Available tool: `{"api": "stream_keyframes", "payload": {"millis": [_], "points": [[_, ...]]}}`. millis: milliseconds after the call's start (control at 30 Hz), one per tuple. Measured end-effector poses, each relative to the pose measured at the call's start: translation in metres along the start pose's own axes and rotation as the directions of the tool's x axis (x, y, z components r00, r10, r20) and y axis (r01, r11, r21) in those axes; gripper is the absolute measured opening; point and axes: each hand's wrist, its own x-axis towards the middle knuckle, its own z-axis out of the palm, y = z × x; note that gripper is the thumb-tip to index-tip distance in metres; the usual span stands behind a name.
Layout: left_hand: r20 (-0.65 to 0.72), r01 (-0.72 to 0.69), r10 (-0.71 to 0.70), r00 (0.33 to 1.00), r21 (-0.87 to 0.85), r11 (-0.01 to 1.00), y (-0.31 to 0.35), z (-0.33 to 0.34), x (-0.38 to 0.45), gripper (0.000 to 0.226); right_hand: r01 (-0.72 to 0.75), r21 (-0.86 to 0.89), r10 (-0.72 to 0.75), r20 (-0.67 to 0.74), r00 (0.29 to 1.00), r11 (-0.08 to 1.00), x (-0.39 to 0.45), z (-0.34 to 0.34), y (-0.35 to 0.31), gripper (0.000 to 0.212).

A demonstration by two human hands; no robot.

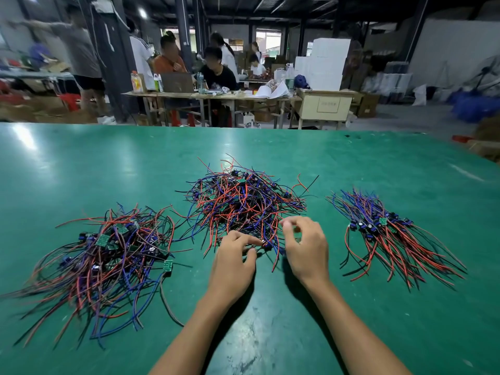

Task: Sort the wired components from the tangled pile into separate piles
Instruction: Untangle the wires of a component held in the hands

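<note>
I see a green table (351, 163) with three heaps of red, blue and black wires carrying small green boards. The tangled pile (243, 201) sits in the middle, just beyond both hands. The left pile (108, 255) is loose and sprawling, wires fanned toward the near edge. The right pile (389, 234) is tidier, its boards bunched together and its wires trailing the same way. My left hand (234, 263) rests at the near edge of the tangled pile, fingers curled, pinching a small dark part of one wired piece (266, 244). My right hand (305, 247) is raised just beside it, fingers curled; it seems to pinch a wire, though motion blur there leaves me unsure. Across the room, people sit at a long bench (211, 96).
</note>
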Motion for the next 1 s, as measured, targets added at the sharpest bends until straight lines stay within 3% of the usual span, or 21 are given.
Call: {"api": "stream_keyframes", "payload": {"millis": [33,100,167,267,400,567,633,767,833,933,1000], "points": [[-0.008,0.009,-0.009,1.000,-0.004,1.000,0.000,0.001,0.000,0.022,0.029,-0.123,-0.022,0.055,0.998,0.992,0.001,0.001,0.003,0.019],[-0.030,0.017,-0.016,0.999,0.000,1.000,-0.002,0.001,0.001,0.023,0.053,-0.313,0.011,0.199,0.980,0.948,0.003,0.005,0.010,0.033],[-0.029,0.029,-0.029,0.999,0.008,1.000,-0.004,0.001,0.002,0.025,0.032,-0.364,0.046,0.203,0.978,0.931,0.003,0.007,0.012,0.028],[-0.033,0.057,-0.057,0.998,0.002,0.998,-0.004,0.001,0.002,0.024,0.028,-0.327,0.020,0.140,0.990,0.945,0.003,0.005,0.010,0.023],[-0.043,0.050,-0.052,0.998,-0.052,0.997,-0.001,-0.002,0.002,0.022,0.058,-0.282,-0.076,-0.052,0.996,0.958,0.002,0.004,0.002,0.017],[0.035,0.088,-0.083,0.996,-0.180,0.980,0.008,-0.005,-0.001,0.026,0.106,-0.042,-0.103,0.064,0.993,0.994,-0.003,0.002,-0.005,0.022],[0.088,0.198,-0.177,0.980,-0.407,0.892,0.014,-0.005,0.000,0.032,0.094,0.013,-0.095,0.106,0.990,0.995,-0.004,-0.002,-0.007,0.024],[0.145,0.364,-0.397,0.906,-0.746,0.557,0.020,-0.014,0.006,0.037,0.047,0.063,-0.061,0.240,0.969,0.997,-0.005,-0.007,-0.003,0.048],[0.163,0.372,-0.447,0.880,-0.821,0.433,0.017,-0.020,0.010,0.037,0.122,0.020,-0.123,0.205,0.971,0.992,-0.007,-0.004,-0.005,0.045],[0.204,0.361,-0.463,0.863,-0.890,0.279,0.014,-0.024,0.013,0.033,0.266,-0.154,-0.261,0.053,0.964,0.952,-0.010,0.001,-0.007,0.019],[0.225,0.362,-0.466,0.856,-0.904,0.229,0.014,-0.024,0.012,0.032,0.258,-0.276,-0.239,0.099,0.966,0.926,-0.010,0.004,-0.003,0.020]]}}
